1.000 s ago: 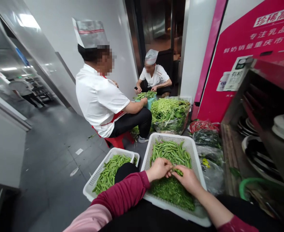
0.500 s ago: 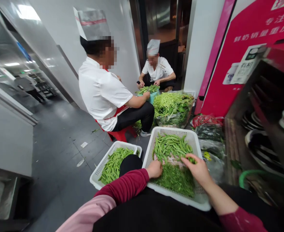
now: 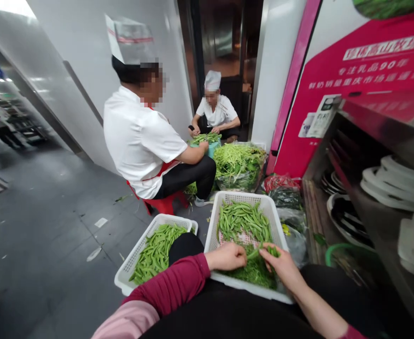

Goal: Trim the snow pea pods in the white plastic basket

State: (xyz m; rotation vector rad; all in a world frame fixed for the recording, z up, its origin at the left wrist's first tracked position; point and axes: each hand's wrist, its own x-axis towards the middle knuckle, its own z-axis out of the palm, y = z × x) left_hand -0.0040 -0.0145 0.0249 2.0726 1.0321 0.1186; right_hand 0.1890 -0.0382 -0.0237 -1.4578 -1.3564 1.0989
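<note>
The right hand (image 3: 279, 266) has its thumb and fingers pressed together on a few held pods (image 3: 273, 251), above the near half of the larger white basket (image 3: 213, 226); the left hand (image 3: 228, 257) is just to the side, fingers curled in, and one pod (image 3: 253, 254) lies between the two. This looks like nipping pods at the tip, so it probably goes best with a light grip close to the end, a short pinch and a pull along the seam, keeping the fine green trimmings (image 3: 258, 275) on the near side away from the heap of whole pods (image 3: 245, 219) at the far side. Whether the left fingertips pinch that pod's end or only rest near it, I cannot tell: the knuckles hide them. How many pods the right palm holds is unclear, and a dark knee (image 3: 186, 246) covers part of the smaller basket (image 3: 139, 249).
</note>
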